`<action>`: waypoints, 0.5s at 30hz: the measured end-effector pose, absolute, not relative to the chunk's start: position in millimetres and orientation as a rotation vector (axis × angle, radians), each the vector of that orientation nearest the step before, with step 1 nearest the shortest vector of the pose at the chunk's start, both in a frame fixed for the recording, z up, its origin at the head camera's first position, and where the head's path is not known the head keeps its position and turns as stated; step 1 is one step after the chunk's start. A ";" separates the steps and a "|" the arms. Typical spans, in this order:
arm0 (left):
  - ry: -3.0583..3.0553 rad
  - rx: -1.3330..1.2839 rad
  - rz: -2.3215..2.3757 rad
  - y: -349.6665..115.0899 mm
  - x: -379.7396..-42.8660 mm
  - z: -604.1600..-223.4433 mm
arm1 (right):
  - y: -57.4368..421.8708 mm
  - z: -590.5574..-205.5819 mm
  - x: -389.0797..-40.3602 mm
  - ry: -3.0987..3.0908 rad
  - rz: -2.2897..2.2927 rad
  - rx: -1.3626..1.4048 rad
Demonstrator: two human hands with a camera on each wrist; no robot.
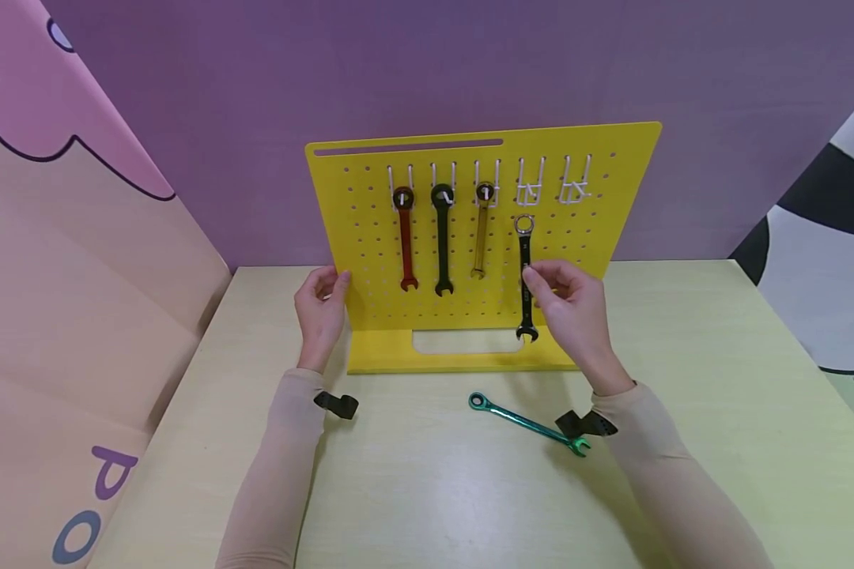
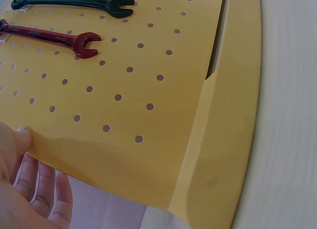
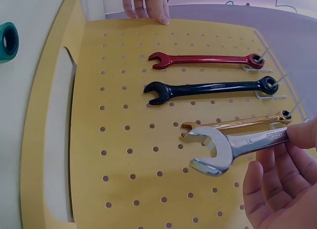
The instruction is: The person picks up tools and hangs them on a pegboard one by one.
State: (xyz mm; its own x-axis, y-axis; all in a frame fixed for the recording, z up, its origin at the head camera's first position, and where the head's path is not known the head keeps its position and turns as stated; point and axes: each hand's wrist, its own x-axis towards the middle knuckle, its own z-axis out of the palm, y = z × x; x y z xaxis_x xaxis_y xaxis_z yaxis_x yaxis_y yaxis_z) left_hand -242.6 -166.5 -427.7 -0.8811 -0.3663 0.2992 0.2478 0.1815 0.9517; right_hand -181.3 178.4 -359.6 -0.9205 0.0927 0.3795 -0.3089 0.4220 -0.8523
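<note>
My right hand (image 1: 575, 304) pinches a silver combination wrench (image 1: 526, 246) by its shank, thumb in front. It hangs upright before the yellow pegboard (image 1: 576, 142), ring end up, just below an unoccupied white hook (image 1: 530, 188). The right wrist view shows its open jaw end (image 3: 225, 147) marked 14. At the board's left edge my left hand (image 1: 320, 312) grips with thumb on the front face and fingers behind. Three wrenches hang ring-up in a row: red (image 1: 406, 249), dark green (image 1: 443, 245) and gold (image 1: 481, 237).
A shiny green wrench (image 1: 523, 420) lies on the pale tabletop (image 1: 413, 474) in front of the board, partly under my right wrist strap (image 1: 587, 424). Another bare white hook (image 1: 574, 190) is at the board's right. A purple wall (image 1: 470, 63) rises behind.
</note>
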 end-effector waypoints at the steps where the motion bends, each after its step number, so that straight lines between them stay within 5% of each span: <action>1: -1.997 0.110 -1.747 -166.5 -242.6 -427.6 | 178.1 -359.3 -181.5 -2.306 1.507 0.185; 15: -1.988 0.106 -1.730 -166.3 -242.9 -428.0 | 175.0 -354.7 -184.4 -2.277 1.523 0.157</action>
State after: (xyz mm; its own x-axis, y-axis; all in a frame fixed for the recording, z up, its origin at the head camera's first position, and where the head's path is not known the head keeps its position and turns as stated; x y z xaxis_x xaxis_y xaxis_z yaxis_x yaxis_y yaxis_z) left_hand -242.9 -166.3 -428.0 -0.8723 -0.3741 0.3149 0.2603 0.1900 0.9467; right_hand -184.4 175.0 -354.7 -0.9157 0.1235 0.3825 -0.3063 0.4016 -0.8631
